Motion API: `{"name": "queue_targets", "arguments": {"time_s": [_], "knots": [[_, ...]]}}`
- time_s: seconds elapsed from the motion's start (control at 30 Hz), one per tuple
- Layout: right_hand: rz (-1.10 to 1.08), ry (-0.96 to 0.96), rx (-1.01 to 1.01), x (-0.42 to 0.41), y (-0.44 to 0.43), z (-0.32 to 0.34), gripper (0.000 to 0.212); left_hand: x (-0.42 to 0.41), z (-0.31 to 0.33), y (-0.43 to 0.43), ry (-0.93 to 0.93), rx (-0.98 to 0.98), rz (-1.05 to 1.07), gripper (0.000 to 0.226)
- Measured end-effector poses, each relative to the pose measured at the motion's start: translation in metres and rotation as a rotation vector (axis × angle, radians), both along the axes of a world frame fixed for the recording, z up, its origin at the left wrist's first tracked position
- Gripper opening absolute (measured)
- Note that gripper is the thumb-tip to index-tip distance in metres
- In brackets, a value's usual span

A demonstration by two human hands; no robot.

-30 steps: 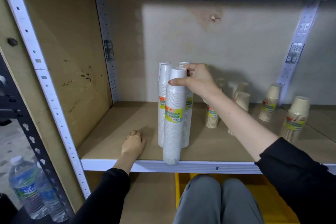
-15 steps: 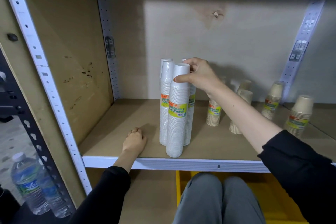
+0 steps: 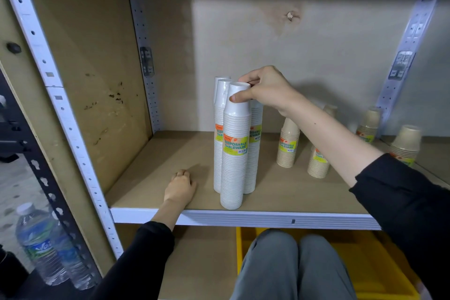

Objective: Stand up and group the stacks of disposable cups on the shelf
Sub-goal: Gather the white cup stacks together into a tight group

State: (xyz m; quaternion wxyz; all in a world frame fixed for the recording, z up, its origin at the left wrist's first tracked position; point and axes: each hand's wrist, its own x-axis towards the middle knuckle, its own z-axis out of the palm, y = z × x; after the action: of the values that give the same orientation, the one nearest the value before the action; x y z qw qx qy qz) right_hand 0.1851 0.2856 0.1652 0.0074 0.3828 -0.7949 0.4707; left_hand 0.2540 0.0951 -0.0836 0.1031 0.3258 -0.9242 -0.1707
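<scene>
Several tall white cup stacks stand upright and touching near the front middle of the shelf (image 3: 151, 178). My right hand (image 3: 265, 89) grips the top of the front white stack (image 3: 235, 153), thumb on its near side. Behind it stand a left white stack (image 3: 219, 134) and a right white stack (image 3: 254, 148). My left hand (image 3: 180, 186) rests as a loose fist on the shelf board, left of the stacks, holding nothing. Short beige cup stacks stand upright to the right: one (image 3: 288, 143), another (image 3: 317, 163) partly behind my forearm.
More beige cup stacks (image 3: 370, 124) (image 3: 405, 145) stand at the far right by the metal upright (image 3: 404, 56). The shelf's wooden side panel (image 3: 85, 68) closes the left. Two water bottles (image 3: 41, 243) stand outside at lower left. A yellow bin (image 3: 365, 263) sits below, behind my knees.
The front white stack has shifted back from the shelf edge toward the other white stacks under my right hand. My left hand has stayed put.
</scene>
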Motion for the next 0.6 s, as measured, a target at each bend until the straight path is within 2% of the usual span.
{"name": "queue_targets", "arguments": {"time_s": [0.33,0.5,0.6], "knots": [[0.105,-0.056,0.028,-0.01,0.005,0.001,0.034,0.001,0.0,0.001,-0.009,-0.013,0.01,0.042],[0.045,0.0,0.047,-0.014,0.004,0.001,0.055,-0.001,0.001,0.002,-0.003,-0.016,0.01,0.042],[0.002,0.094,0.067,-0.011,0.001,0.004,0.058,0.0,0.001,0.002,0.0,-0.017,0.012,0.041]]}}
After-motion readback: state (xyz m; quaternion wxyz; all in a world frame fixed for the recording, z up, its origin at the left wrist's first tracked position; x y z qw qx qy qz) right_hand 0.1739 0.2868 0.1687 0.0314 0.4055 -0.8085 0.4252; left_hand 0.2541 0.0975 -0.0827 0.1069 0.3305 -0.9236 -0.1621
